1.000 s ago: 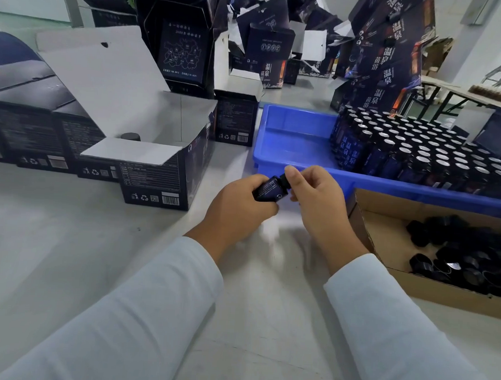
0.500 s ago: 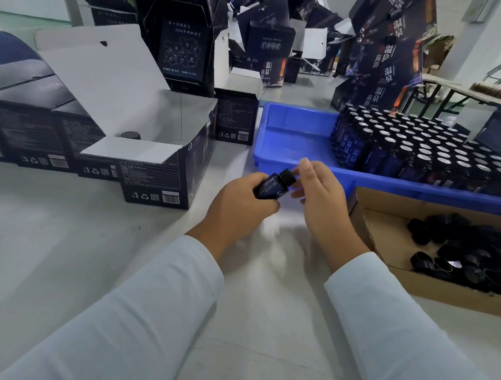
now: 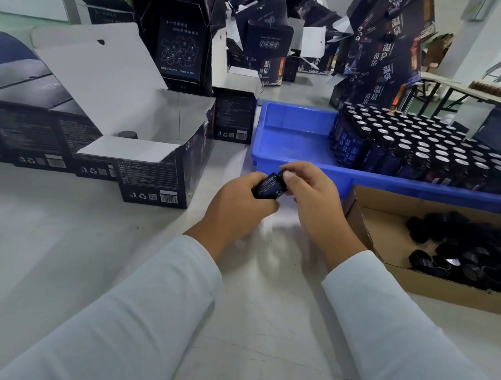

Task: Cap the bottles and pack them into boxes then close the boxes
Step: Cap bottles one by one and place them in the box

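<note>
My left hand [image 3: 236,208] grips a small dark blue bottle [image 3: 268,186], tilted with its neck up and to the right. My right hand [image 3: 313,196] pinches the black cap [image 3: 282,174] on the bottle's neck with thumb and fingers. An open dark box [image 3: 158,156] with white flaps stands to the left, and one capped bottle [image 3: 127,134] shows inside it. A blue tray [image 3: 293,134] behind my hands holds several uncapped bottles [image 3: 414,146]. A cardboard box [image 3: 386,226] at the right holds several loose black caps [image 3: 458,250].
Closed dark boxes [image 3: 29,131] line the left side of the white table [image 3: 66,252]. More open and stacked dark boxes [image 3: 250,59] crowd the back. A small upright box [image 3: 234,116] stands between the open box and the blue tray.
My right hand's fingers have shifted around the cap, letting go and pinching it again. The bottle stays in my left hand at nearly the same spot.
</note>
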